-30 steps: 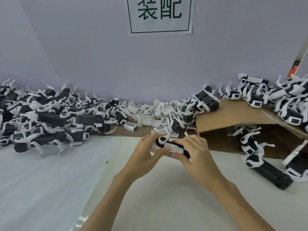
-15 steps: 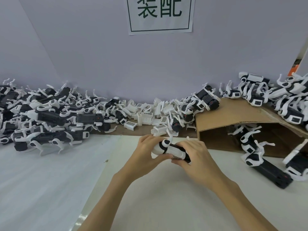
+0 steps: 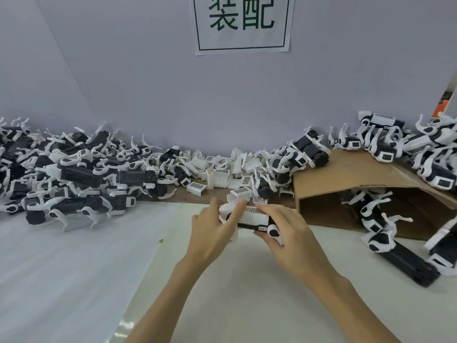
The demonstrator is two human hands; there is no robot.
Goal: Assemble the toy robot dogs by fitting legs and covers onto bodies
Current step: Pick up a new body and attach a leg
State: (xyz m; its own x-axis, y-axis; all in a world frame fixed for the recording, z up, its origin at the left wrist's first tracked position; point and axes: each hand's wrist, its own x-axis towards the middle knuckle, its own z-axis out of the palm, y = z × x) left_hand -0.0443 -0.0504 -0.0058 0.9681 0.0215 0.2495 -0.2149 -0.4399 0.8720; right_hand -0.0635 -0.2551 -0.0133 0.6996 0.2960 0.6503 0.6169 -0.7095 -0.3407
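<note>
White plastic fills the back left edge of the counter (image 3: 74, 268), where a heap of dogs (image 3: 74, 174) lies tangled. At the middle of the counter, just in front of the loose covers (image 3: 222, 174) along the back edge, the left hand (image 3: 210, 233) has changed its hold: half a second ago it was wrapped around the dog's end, and now its fingers are stretched nearly straight, pressing on the white cover (image 3: 254, 215) that sits on top of the dog (image 3: 252, 222). The body has also been turned, so the barcode side faces up and a leg joint shows at the near right. The right hand (image 3: 289, 233) curls round the dog's right end, steadying it. This looks like the cover being pushed home. Further right, more dogs lie on and under the cardboard (image 3: 346, 179).
</note>
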